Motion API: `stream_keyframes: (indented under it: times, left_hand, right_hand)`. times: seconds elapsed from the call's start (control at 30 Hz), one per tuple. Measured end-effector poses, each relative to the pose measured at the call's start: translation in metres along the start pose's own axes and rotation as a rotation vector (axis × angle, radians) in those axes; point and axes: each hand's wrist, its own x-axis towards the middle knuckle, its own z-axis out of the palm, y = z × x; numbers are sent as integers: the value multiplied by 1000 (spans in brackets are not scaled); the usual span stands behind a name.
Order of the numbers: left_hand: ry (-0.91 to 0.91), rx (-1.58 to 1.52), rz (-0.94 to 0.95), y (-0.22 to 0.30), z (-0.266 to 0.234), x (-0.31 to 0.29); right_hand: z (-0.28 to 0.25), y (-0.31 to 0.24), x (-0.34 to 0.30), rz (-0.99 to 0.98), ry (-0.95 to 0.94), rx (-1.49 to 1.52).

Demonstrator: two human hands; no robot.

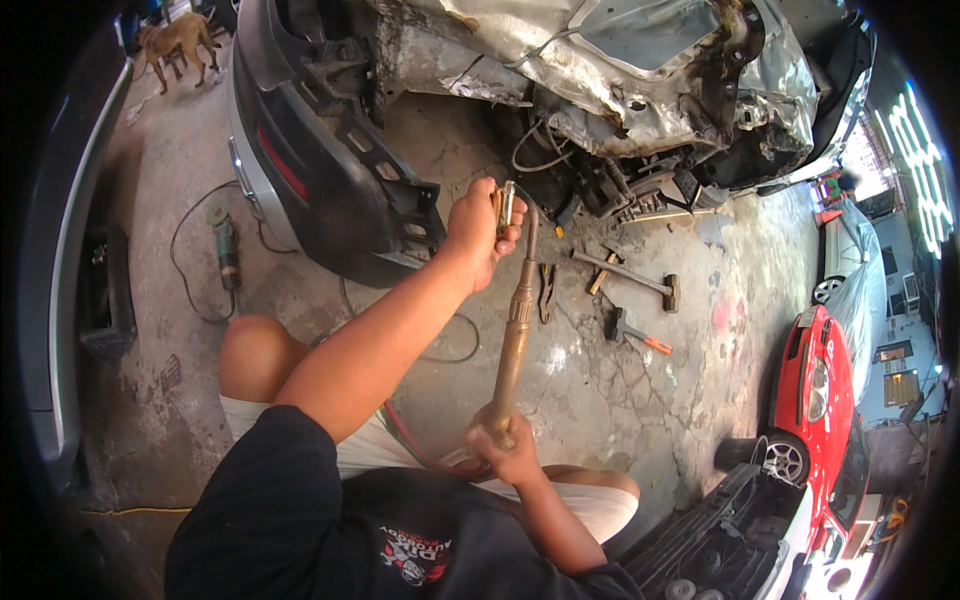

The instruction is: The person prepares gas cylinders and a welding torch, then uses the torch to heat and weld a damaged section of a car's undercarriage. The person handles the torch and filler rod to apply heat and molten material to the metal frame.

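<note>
My right hand (505, 450) is closed around the valve end of a brass gas torch (513, 355), just above my lap. The torch points up and away, and its bent tip (528, 205) ends close to my left hand (478, 228). That left hand is raised and closed, its fingers round a small, shiny silver-and-yellow piece (505, 205) whose exact kind I cannot make out. A red and green hose (400, 432) runs beside my leg toward the torch's base. No flame shows at the tip.
Pliers (547, 293), a long-handled hammer (671, 292) and an orange-handled hammer (625, 326) lie on cracked concrete. A bumper (340, 215) and a torn car body (640, 90) stand ahead. Left are a corded angle grinder (225, 250) and a dog (178, 45); right, a red car (815, 390).
</note>
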Motion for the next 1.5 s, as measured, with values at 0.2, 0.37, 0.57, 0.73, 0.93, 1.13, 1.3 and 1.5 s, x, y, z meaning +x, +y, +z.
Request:
stream_keyframes:
  times: [0.2, 0.37, 0.57, 0.73, 0.93, 1.13, 1.3, 1.5]
  left_hand:
    - [25, 34, 26, 0, 2, -5]
    - [20, 68, 26, 6, 2, -1]
    - [-13, 18, -16, -3, 2, -1]
    - [21, 52, 23, 1, 1, -7]
    - [8, 107, 51, 6, 4, -4]
    - [9, 65, 34, 1, -4, -1]
    - [45, 87, 18, 3, -2, -6]
    - [14, 103, 8, 8, -1, -2]
  right_hand:
    - [-1, -2, 3, -3, 45, 17]
    - [4, -15, 0, 62, -20, 43]
    - [-3, 6, 1, -32, 59, -85]
    - [-1, -6, 2, 4, 47, 25]
    - [-1, -1, 2, -53, -7, -28]
    - [-1, 2, 5, -48, 28, 42]
    - [-3, -7, 5, 25, 45, 10]
    - [-1, -3, 3, -60, 4, -48]
